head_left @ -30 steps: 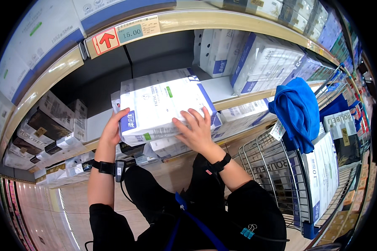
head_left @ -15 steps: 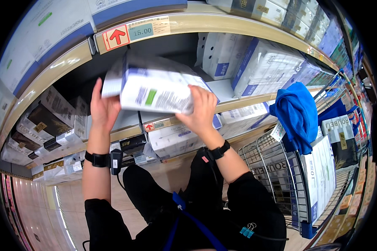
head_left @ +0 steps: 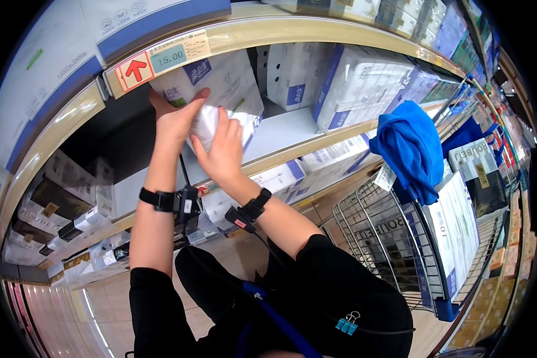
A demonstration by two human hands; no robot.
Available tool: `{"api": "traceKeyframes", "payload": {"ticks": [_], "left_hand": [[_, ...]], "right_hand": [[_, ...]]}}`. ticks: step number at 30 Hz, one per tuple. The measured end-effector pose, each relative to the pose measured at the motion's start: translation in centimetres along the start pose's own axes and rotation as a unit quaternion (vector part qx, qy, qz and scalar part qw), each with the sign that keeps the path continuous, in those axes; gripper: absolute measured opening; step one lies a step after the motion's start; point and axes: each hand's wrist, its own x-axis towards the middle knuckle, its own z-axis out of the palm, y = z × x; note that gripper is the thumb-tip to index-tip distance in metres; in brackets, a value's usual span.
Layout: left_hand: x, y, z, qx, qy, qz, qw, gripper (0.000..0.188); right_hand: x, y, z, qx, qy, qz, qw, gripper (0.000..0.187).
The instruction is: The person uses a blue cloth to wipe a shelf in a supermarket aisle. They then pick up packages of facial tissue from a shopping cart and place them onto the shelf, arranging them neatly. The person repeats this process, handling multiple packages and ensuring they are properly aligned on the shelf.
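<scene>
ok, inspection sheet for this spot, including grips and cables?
Surface: white shelf board, cream front edge
Things: white-and-blue rectangular plastic-wrapped pack, tilted in the shelf bay
Clutter: crumpled blue cloth on metal wire cart
Grips: left grip and right grip touch the pack; firmness unclear
Cables: thin black cable by the turquoise binder clip
Surroundings: black-and-white packs left, similar white-and-blue packs right

I have, on my remote feed, a tissue pack between the left hand and right hand in the shelf bay, neighbouring packs to its right, far-left packs opposite, lower packs beneath, and, rightmost, a cart with loaded packs inside.
</scene>
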Motion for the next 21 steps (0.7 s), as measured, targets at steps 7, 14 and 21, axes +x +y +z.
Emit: {"api": "traceKeyframes", "payload": {"ticks": [7,14,21], "left_hand": [[2.5,-1.6,-3.0,0.121,-0.095,0.003,0.988,0.106],[2.5,-0.7,-4.5,0.106,-0.129,-0.057,0.984,0.095],[3.6,-0.9,-6.2,0.061,-0.136,-0.085,0.985,0.088]], "right_hand": [[-0.5,5.0,0.0,0.115,-0.154,-0.043,0.980,0.066],[6.4,14.1,-2.9,0.068,0.035,0.079,0.994,0.088],[7.6,15.0,0.1,0.146,-0.175,0.151,0.962,0.104]]}}
